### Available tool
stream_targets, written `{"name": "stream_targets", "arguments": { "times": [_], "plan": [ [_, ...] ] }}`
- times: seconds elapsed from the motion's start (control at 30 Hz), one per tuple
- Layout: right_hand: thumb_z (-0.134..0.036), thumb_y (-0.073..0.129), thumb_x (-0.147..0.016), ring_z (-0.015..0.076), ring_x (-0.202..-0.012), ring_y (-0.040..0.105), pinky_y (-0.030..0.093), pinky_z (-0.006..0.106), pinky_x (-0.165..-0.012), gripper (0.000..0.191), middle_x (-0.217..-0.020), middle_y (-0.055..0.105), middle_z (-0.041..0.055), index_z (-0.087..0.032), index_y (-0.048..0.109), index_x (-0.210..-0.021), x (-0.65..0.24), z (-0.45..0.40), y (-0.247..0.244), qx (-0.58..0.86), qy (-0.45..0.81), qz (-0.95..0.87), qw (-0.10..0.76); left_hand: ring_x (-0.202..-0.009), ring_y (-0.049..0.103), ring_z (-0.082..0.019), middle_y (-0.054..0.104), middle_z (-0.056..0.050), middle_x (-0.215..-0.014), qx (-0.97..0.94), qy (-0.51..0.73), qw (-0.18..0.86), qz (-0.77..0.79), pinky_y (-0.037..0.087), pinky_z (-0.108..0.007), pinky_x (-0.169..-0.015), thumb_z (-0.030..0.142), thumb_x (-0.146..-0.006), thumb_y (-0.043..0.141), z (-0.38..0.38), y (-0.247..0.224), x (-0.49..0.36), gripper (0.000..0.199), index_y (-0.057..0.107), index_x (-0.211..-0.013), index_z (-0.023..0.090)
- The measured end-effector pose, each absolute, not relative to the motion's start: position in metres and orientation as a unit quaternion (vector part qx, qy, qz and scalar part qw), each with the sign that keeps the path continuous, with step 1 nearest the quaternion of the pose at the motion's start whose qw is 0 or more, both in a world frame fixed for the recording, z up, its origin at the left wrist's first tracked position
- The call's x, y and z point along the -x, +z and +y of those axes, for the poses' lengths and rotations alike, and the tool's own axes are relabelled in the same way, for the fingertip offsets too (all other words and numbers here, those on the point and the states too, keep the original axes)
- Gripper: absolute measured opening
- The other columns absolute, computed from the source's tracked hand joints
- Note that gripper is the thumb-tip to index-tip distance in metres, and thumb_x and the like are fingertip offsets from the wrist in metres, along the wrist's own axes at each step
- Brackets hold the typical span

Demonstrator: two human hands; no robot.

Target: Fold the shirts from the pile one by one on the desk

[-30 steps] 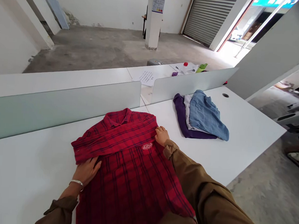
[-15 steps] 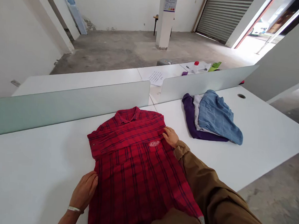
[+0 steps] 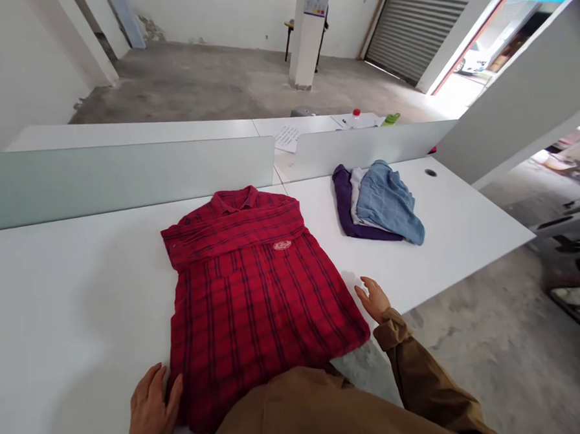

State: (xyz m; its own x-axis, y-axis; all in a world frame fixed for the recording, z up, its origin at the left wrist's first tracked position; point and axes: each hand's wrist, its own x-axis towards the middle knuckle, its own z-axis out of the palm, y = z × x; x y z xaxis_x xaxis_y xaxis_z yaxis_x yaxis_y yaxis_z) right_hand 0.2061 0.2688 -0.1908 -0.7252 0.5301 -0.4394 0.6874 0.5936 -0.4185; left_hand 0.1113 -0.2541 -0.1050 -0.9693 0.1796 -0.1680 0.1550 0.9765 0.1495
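A red and navy plaid shirt (image 3: 261, 300) lies on the white table (image 3: 116, 279), collar at the far end. Its sleeves are folded across the chest, and a pale round emblem shows below them. Beside the lower left edge of the shirt is my left hand (image 3: 152, 407), fingers and thumb apart. The thumb side is at the fabric; whether it presses on it I cannot tell. Off the shirt's right side hovers my right hand (image 3: 374, 300), open and holding nothing, near the table's front edge.
Folded garments lie to the right: a blue one (image 3: 385, 199) over a light grey one (image 3: 356, 194) and a purple one (image 3: 343, 203). Low frosted dividers (image 3: 141, 175) run along the back. Beyond them are a paper (image 3: 287, 139) and a red-capped bottle (image 3: 356, 117).
My right hand has left the shirt's upper right side and moved down and outward. My left hand has slid down the left edge towards the hem. The view has shifted.
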Motion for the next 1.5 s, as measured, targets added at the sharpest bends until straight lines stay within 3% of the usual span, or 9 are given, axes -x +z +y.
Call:
{"name": "stream_targets", "arguments": {
  "times": [0.2,0.33,0.5,0.63,0.73,0.87,0.97,1.1,1.5],
  "plan": [
    [-0.036,0.048,-0.077,0.0146,-0.077,0.058,0.045,0.027,-0.070,0.038,-0.100,0.057,0.0106,-0.012,0.052,-0.107,-0.264,0.238,-0.171,-0.406,-0.289,0.845,0.194,-0.111,0.040,-0.031,0.050,-0.020,-0.110,-0.113,0.022,0.088,0.989,0.027,-0.044,-0.100,0.064,-0.070,0.024,-0.242,-0.094,-0.132,0.074,0.050,-0.104,0.003],
    [-0.042,0.051,-0.075,0.0147,-0.075,0.058,0.044,0.027,-0.069,0.044,-0.097,0.058,0.0102,-0.012,0.052,-0.107,-0.272,0.219,-0.165,-0.411,-0.291,0.838,0.208,-0.110,0.040,-0.032,0.047,-0.022,-0.113,-0.116,0.001,0.078,0.990,0.028,-0.044,-0.099,0.065,-0.068,0.030,-0.239,-0.092,-0.139,0.075,0.049,-0.104,0.002],
    [-0.040,0.054,-0.072,0.0177,-0.078,0.057,0.042,0.027,-0.067,0.043,-0.089,0.061,0.0089,-0.013,0.054,-0.104,-0.267,0.207,-0.163,-0.431,-0.272,0.830,0.225,-0.109,0.040,-0.031,0.048,-0.020,-0.111,-0.072,0.006,0.072,0.995,0.029,-0.045,-0.098,0.059,-0.067,0.038,-0.237,-0.095,-0.142,0.063,0.053,-0.097,0.006],
    [-0.033,0.052,-0.070,0.0146,-0.069,0.056,0.039,0.025,-0.060,0.024,-0.075,0.062,0.0030,-0.018,0.060,-0.087,-0.263,0.204,-0.162,-0.442,-0.308,0.806,0.244,-0.106,0.042,-0.030,0.052,-0.018,-0.104,-0.050,0.036,0.084,0.995,0.029,-0.045,-0.097,0.051,-0.069,0.040,-0.231,-0.096,-0.143,0.049,0.056,-0.087,0.009],
    [-0.030,0.052,-0.066,0.0126,-0.062,0.052,0.037,0.024,-0.057,0.012,-0.065,0.059,0.0003,-0.019,0.058,-0.069,-0.262,0.204,-0.162,-0.463,-0.356,0.787,0.199,-0.104,0.044,-0.029,0.054,-0.017,-0.098,-0.051,0.086,0.095,0.990,0.030,-0.045,-0.096,0.048,-0.071,0.038,-0.228,-0.091,-0.143,0.042,0.056,-0.080,0.011],
    [-0.036,0.052,-0.059,0.0106,-0.053,0.046,0.036,0.023,-0.052,0.017,-0.053,0.051,-0.0033,-0.019,0.050,-0.060,-0.258,0.204,-0.160,-0.510,-0.527,0.675,0.080,-0.090,0.052,-0.027,0.057,-0.011,-0.088,0.071,0.196,0.172,0.963,0.039,-0.046,-0.085,0.051,-0.067,0.045,-0.225,-0.078,-0.141,0.041,0.053,-0.084,0.015],
    [-0.041,0.054,-0.056,0.0114,-0.052,0.047,0.040,0.025,-0.053,0.024,-0.053,0.051,-0.0032,-0.019,0.045,-0.059,-0.252,0.202,-0.152,-0.514,-0.645,0.565,0.001,-0.074,0.055,-0.020,0.058,-0.002,-0.074,0.229,0.350,0.207,0.884,0.046,-0.040,-0.073,0.050,-0.062,0.055,-0.218,-0.069,-0.140,0.037,0.051,-0.082,0.019],
    [-0.041,0.054,-0.056,0.0151,-0.059,0.053,0.046,0.031,-0.060,0.024,-0.057,0.055,-0.0010,-0.020,0.043,-0.060,-0.243,0.200,-0.138,-0.492,-0.720,0.487,-0.042,-0.073,0.058,-0.016,0.060,0.000,-0.078,0.335,0.579,0.169,0.724,0.050,-0.035,-0.069,0.036,-0.063,0.060,-0.207,-0.066,-0.142,0.025,0.046,-0.077,0.021],
    [-0.032,0.061,-0.059,0.0180,-0.064,0.060,0.052,0.034,-0.061,0.020,-0.070,0.064,0.0000,-0.020,0.056,-0.075,-0.225,0.206,-0.093,-0.488,-0.773,0.401,-0.061,-0.096,0.058,-0.021,0.065,-0.006,-0.094,0.357,0.641,0.203,0.648,0.050,-0.035,-0.081,0.026,-0.074,0.049,-0.192,-0.040,-0.129,0.028,0.058,-0.099,0.018]
  ]
}}
